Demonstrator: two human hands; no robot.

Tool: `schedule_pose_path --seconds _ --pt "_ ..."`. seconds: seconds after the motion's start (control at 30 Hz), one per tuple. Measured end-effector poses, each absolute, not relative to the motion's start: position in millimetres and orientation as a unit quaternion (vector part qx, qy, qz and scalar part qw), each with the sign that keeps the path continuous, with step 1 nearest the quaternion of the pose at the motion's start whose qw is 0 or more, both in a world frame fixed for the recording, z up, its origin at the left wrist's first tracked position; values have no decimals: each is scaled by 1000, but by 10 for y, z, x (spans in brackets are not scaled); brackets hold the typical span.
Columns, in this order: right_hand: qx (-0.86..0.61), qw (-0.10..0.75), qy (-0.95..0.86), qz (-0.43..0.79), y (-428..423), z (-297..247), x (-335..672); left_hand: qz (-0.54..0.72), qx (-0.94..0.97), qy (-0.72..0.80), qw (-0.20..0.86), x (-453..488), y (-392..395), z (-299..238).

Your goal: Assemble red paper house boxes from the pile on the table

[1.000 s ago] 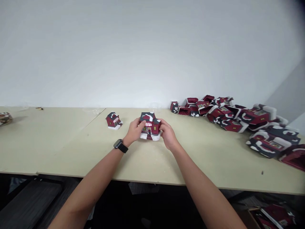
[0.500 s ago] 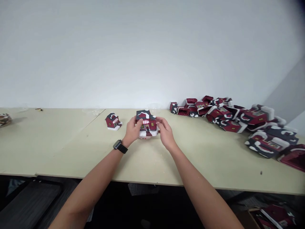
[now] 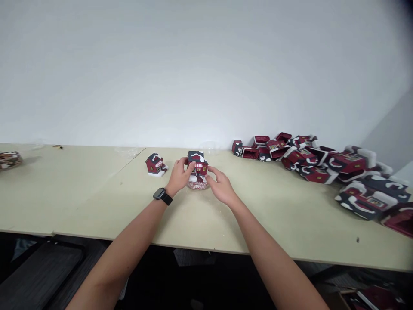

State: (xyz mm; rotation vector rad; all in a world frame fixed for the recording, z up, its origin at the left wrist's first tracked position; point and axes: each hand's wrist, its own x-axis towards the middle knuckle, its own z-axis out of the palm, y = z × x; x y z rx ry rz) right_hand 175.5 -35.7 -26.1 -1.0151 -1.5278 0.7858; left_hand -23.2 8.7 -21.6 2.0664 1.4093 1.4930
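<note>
A small red miniature house (image 3: 198, 165) with a dark roof patched with white stands in the middle of the table. Its lower part sits at a clear plastic bowl (image 3: 197, 185) holding red-and-white striped content. My left hand (image 3: 181, 174), wearing a black wristwatch (image 3: 162, 196), grips the house's left side. My right hand (image 3: 220, 187) is open with its fingers spread, its fingertips right beside the house and bowl. A second, similar house (image 3: 156, 165) stands to the left, apart from both hands.
The beige table (image 3: 97, 202) has a seam running back at the left. A heap of several red house pieces (image 3: 309, 161) lies along the right. Clear plastic domes (image 3: 209, 148) stand near the wall, and a patterned object (image 3: 10, 159) sits at the far left.
The house has gone from resting high on the bowl to sitting lower at it. My right hand has let go, opening and drawing back toward me. My left hand stays on the house.
</note>
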Motion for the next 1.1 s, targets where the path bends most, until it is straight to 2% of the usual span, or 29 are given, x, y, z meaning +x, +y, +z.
schedule_pose_path --seconds 0.37,0.6,0.77,0.9,1.1 --pt "-439 524 -654 324 -412 -221 1772 496 720 451 180 -252 175 -276" --pt "-453 501 -676 294 -382 -252 1792 434 763 442 186 -301 188 -289" --pt "-491 473 -686 254 -366 -251 1796 479 716 478 173 -273 183 -309" --pt "-519 485 -656 255 -357 -264 1804 491 704 469 209 -240 183 -328" --pt "-447 500 -697 254 -358 -276 1787 458 715 476 228 -229 160 -308"
